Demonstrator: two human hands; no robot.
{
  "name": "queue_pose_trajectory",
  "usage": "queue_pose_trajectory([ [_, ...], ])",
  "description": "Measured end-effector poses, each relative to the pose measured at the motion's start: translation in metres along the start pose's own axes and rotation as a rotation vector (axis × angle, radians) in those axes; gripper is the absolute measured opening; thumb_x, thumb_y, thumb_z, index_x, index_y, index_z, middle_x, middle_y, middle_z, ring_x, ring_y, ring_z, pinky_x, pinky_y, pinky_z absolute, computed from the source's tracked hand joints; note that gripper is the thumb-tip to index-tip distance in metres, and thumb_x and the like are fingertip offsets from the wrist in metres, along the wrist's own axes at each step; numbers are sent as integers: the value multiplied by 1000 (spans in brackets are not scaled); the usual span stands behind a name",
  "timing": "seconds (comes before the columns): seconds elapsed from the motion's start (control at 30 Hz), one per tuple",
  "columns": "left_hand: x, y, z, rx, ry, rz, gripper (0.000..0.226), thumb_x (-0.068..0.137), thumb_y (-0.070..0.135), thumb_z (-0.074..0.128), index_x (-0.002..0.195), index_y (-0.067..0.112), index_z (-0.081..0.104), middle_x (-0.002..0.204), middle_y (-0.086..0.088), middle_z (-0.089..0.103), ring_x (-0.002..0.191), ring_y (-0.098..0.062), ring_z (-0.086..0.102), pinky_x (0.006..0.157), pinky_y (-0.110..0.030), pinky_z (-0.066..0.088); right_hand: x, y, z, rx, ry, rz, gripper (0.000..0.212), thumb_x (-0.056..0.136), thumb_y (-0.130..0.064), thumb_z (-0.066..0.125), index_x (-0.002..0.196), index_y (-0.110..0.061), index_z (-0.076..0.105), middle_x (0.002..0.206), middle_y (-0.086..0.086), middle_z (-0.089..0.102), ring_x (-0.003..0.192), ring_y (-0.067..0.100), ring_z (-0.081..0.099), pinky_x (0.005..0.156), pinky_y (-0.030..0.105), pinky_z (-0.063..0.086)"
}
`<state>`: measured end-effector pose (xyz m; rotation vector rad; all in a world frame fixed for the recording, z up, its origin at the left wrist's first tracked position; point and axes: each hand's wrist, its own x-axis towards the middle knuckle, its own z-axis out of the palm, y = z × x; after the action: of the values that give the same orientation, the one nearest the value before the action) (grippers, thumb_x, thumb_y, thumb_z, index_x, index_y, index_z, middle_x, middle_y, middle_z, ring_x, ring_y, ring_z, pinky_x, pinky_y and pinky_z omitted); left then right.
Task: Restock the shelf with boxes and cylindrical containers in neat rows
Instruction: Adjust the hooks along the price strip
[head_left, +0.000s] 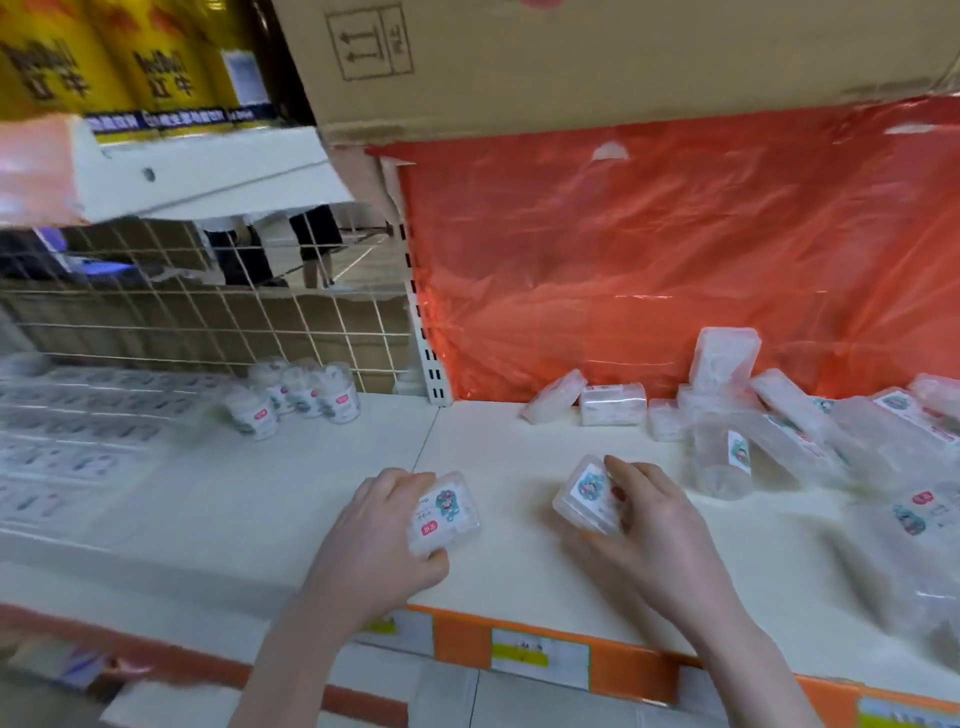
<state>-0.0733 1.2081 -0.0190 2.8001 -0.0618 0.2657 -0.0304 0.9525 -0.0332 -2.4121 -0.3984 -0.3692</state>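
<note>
At lower centre of the frame, the left hand (382, 540) holds a small clear plastic box (442, 514) in its grip, fingers curled round the box edges, low over the white shelf (498, 441). Just right of it, the right hand (657, 535) grasps a second clear box (589, 493), tilted. Both boxes appear light, rigid and smooth, so likely slippery; holding across opposite side walls should suit. Loose boxes (810, 415) lie heaped at right; cylindrical containers (301, 395) stand at left centre.

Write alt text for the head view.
Left hand and right hand each grip a small clear plastic box over the white shelf; more clear boxes lie jumbled right, cylindrical tubs stand left.
</note>
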Motion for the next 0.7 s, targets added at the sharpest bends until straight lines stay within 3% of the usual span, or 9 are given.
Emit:
queue_pose_trajectory([
  [0.2,-46,-68,-39,-32,65,-44,91,52,58,34,137,28,42,122,11,42,117,-8,39,98,-22,36,-4,-73,37,-68,-37,-108,75,63,-48,64,126,-8,55,106,5,60,97,26,57,82,35,45],
  [0.33,-80,-127,-74,-14,81,-70,89,53,57,35,138,29,41,122,13,41,115,-7,39,96,-22,36,-10,-126,83,-125,-68,-142,68,55,-18,79,118,-4,60,99,9,62,90,34,60,76,39,48],
  [0.57,-144,-251,-141,34,43,-148,76,72,41,58,142,28,33,129,12,35,121,-8,35,96,-26,40,-18,-249,169,-113,-136,-158,70,68,-22,76,132,-10,50,115,7,58,106,26,54,89,32,40],
  [0.7,-169,-303,-174,69,34,-196,76,74,40,60,143,28,31,128,11,37,117,-10,39,94,-22,37,-14,-305,202,-122,-180,-175,69,70,-24,75,133,-10,49,118,7,58,108,25,52,89,29,38],
])
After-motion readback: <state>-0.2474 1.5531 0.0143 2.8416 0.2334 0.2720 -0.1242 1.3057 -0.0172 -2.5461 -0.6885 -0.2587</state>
